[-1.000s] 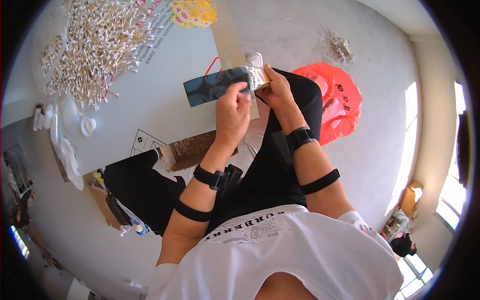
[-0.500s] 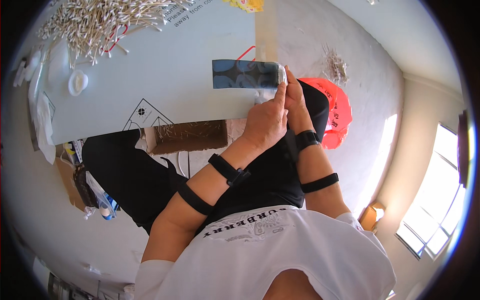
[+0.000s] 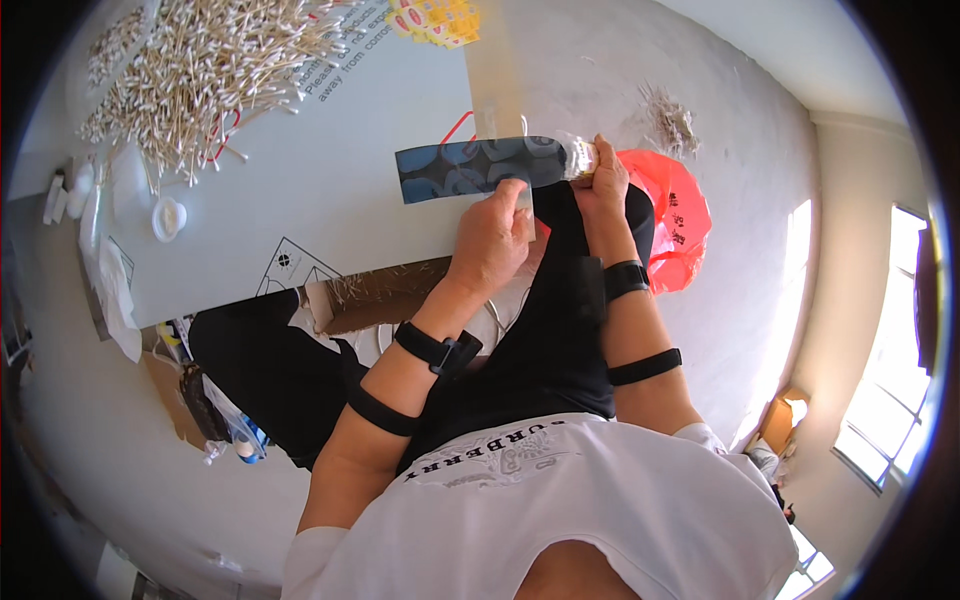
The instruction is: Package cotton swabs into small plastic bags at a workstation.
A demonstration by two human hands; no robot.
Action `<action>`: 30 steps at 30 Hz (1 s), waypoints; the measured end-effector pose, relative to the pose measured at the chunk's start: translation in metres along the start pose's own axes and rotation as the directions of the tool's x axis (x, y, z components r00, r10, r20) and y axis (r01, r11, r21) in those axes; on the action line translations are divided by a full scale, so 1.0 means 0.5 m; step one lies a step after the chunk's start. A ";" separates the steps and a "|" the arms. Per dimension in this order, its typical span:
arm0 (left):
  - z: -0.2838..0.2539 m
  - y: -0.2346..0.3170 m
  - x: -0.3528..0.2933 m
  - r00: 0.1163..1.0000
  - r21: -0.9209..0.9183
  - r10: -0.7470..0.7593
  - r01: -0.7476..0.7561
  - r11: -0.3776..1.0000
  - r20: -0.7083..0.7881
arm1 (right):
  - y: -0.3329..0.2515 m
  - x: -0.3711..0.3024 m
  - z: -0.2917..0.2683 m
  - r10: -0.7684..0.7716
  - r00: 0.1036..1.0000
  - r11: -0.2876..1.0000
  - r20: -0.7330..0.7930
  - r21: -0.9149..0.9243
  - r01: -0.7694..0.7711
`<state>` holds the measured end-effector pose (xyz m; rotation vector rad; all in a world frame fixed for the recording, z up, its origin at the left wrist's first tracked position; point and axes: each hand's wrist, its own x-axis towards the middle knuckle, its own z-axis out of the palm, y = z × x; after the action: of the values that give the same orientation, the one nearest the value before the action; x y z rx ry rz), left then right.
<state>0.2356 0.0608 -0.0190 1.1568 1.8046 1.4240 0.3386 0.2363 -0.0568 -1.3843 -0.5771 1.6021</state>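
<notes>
A dark film strip with bluish rounded shapes lies stretched out over the table's right edge. At its right end is a clear plastic-wrapped bundle, whose contents I cannot make out. My right hand is closed around that bundle, thumb upward. Curled at the strip's lower edge is my left hand, with its thumb and forefinger pinching the film. Black bands circle both of my wrists and forearms.
Cotton swabs form a large pile at the table's far left, near a small white round cup. Yellow packets lie at the far edge. A cardboard box with swabs sits below the table edge; a red plastic bag is at right.
My left hand has moved left from the bundle to the film's lower edge, its forefinger now curled. My right hand and the bundle shifted slightly right, and more of the film shows.
</notes>
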 end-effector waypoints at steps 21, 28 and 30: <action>-0.180 0.159 -0.007 0.854 0.228 0.512 -0.518 0.825 0.088 | -0.002 -0.204 0.064 0.823 0.137 0.452 0.551 -0.490 -0.745; -0.226 0.109 -0.044 0.805 0.401 0.592 -0.534 0.744 -0.026 | 0.050 -0.244 0.127 0.883 0.196 0.448 0.427 -0.642 -0.622; -0.236 0.084 -0.047 0.817 0.426 0.569 -0.484 0.765 -0.094 | 0.039 -0.264 0.135 0.765 0.458 0.614 0.453 -0.727 -0.308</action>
<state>0.1598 -0.0131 0.0523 1.9073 2.0741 1.5876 0.2624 0.1283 0.0130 -1.3473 -1.2434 2.8033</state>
